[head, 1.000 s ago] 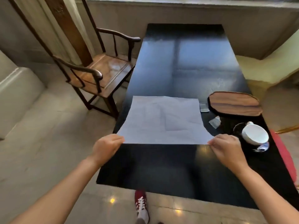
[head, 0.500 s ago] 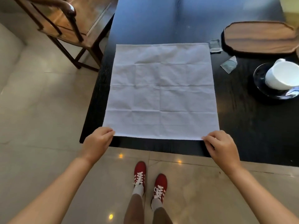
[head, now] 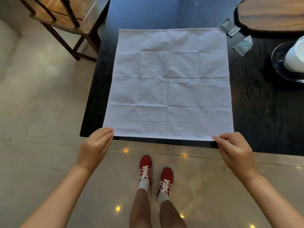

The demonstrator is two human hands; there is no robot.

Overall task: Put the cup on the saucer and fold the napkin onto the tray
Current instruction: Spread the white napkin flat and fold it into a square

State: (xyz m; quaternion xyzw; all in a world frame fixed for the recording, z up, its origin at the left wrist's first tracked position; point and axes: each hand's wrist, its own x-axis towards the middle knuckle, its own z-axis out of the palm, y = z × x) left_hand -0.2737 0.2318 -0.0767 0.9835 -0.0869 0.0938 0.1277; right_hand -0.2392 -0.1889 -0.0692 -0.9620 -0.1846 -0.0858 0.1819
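My left hand (head: 97, 145) pinches the near left corner of the napkin (head: 169, 83), and my right hand (head: 233, 150) pinches the near right corner. The cloth lies flat and open on the counter (head: 256, 116), its near edge right at the counter's lip. The cup (head: 296, 55) already sits on the saucer (head: 279, 66) at the far right; the tray (head: 271, 14) lies beyond, bare where I can see it.

The risks, as I judge them: if I lift one corner faster than the other, the fold goes skewed and the edges miss each other. If I drag instead of lift, the cloth may slide off the lip towards the floor. Two small packets (head: 236, 37) lie just beside the far right corner; a folded edge could sweep them.

The packets may carry print, but it is too small to read. I see no other writing.
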